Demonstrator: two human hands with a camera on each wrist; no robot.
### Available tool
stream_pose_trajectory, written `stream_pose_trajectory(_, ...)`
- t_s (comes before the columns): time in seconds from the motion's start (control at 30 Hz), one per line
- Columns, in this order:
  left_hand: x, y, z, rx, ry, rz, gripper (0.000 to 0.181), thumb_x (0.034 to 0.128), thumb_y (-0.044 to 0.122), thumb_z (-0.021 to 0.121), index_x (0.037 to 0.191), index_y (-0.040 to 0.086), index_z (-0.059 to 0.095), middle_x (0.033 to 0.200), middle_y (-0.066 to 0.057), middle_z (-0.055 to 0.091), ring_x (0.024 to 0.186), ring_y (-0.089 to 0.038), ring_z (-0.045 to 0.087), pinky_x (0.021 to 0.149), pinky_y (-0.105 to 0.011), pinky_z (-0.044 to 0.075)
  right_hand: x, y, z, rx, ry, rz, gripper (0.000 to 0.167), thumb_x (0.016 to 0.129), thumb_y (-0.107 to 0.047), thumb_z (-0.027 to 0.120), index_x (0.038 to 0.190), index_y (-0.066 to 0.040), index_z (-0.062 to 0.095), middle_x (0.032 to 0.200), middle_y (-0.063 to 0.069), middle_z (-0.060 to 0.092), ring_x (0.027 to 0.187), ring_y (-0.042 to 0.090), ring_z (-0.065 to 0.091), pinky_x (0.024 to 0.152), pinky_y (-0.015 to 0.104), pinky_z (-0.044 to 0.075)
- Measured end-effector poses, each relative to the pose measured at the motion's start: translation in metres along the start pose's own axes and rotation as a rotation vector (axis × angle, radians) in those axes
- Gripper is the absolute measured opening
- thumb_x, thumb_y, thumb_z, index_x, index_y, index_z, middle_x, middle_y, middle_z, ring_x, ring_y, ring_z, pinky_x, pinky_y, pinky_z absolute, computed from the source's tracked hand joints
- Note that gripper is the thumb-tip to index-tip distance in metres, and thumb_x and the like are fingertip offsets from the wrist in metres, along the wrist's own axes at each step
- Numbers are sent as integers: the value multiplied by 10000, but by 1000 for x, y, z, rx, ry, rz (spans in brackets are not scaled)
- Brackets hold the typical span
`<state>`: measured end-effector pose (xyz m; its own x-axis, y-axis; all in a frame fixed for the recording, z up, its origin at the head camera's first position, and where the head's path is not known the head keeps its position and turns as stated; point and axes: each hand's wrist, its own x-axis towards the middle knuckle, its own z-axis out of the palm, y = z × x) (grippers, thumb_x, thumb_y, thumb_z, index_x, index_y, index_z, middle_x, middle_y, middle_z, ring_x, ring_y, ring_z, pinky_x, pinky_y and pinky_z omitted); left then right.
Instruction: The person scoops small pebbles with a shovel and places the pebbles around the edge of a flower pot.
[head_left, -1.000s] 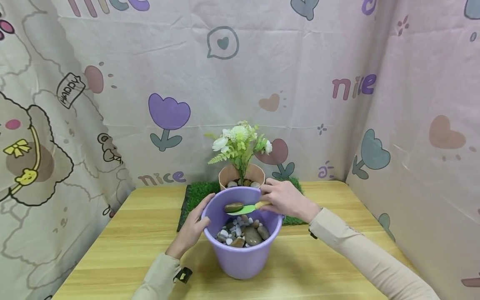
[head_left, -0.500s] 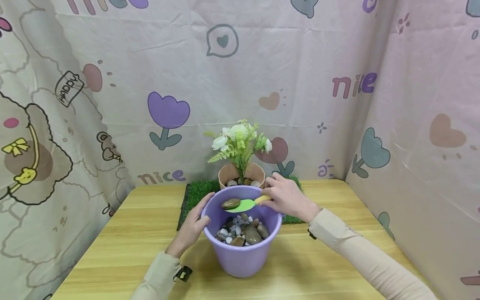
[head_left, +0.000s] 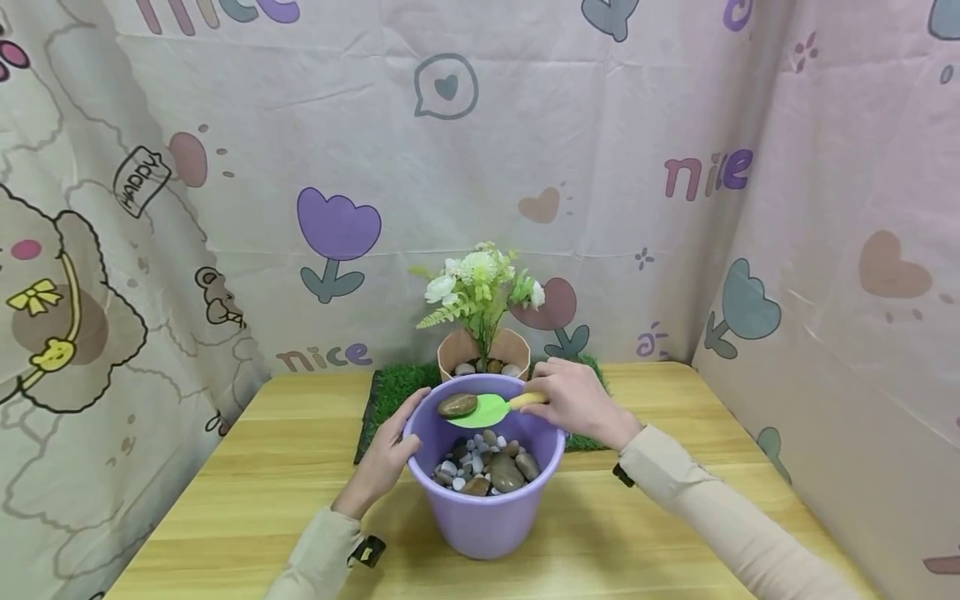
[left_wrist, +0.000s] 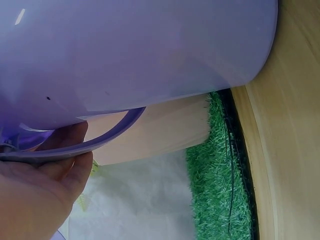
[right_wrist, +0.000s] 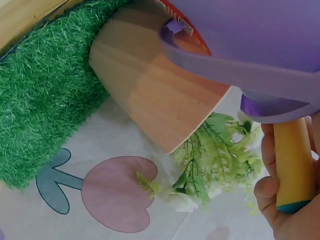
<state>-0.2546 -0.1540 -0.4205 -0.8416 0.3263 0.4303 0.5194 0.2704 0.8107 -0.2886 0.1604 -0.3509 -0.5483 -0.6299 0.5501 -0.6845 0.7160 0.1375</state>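
A purple bucket (head_left: 486, 521) stands upright on the table, with white, grey and brown stones (head_left: 504, 472) at its bottom. My left hand (head_left: 384, 454) grips its left rim, thumb over the edge; in the left wrist view the fingers (left_wrist: 79, 172) reach past the bucket's handle (left_wrist: 107, 134). With my right hand (head_left: 576, 402) I hold a small trowel (head_left: 483, 411) by its yellow handle (right_wrist: 292, 165). Its green blade is over the bucket's opening and carries a large brown stone (head_left: 457, 406) near the tip. The blade is hidden in the right wrist view.
Behind the bucket, a peach flowerpot (head_left: 517, 346) with stones and white flowers (head_left: 477, 275) stands on a green artificial grass mat (head_left: 405, 385). Wooden tabletop (head_left: 247, 492) lies around it. A printed cloth (head_left: 450, 167) hangs at the back and sides.
The trowel's blade has lifted slightly, and the brown stone has moved a little left and up with it. My left hand stays on the rim.
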Motion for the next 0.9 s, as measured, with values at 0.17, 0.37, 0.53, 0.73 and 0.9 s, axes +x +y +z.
stream_pose_trajectory(0.17, 0, 0, 1, 8, 5, -2, 732, 833, 35, 445, 1543, 144, 305, 1534, -147, 397, 1285, -352, 520, 957, -367, 508, -2, -2, 0, 32, 1, 59, 193, 749, -388, 822, 862, -235, 792, 753, -110, 557, 650, 62, 442, 539, 203, 358)
stream_pose_trajectory(0.37, 0, 0, 1, 13, 11, -19, 745, 822, 39, 448, 1542, 174, 312, 1516, -126, 425, 1255, -328, 546, 930, -315, 515, -3, -7, -2, 19, -4, 110, 222, 743, -391, 826, 890, -226, 803, 759, -117, 568, 638, 48, 450, 534, 192, 366)
stream_pose_trajectory(0.53, -1, 0, 1, 12, 9, -23, 743, 826, 44, 447, 1542, 184, 309, 1519, -128, 419, 1260, -327, 543, 931, -314, 513, -4, -9, -2, 8, -1, 124, 243, 744, -400, 823, 900, -214, 806, 761, -109, 574, 631, 44, 463, 527, 189, 378)
stream_pose_trajectory(0.73, -1, 1, 1, 22, 1, -23, 743, 828, 52, 451, 1544, 187, 304, 1527, -125, 409, 1270, -323, 536, 934, -315, 513, -5, -9, 0, 10, 0, 144, 231, 747, -421, 815, 875, -229, 802, 772, -108, 586, 642, 51, 467, 539, 206, 385)
stream_pose_trajectory(0.9, 0, 0, 1, 30, 7, -21, 741, 828, 54, 452, 1543, 187, 307, 1530, -114, 408, 1284, -319, 527, 953, -342, 506, -6, -7, 0, 34, 18, 128, 215, 747, -402, 820, 877, -231, 804, 785, -111, 589, 645, 45, 466, 548, 202, 388)
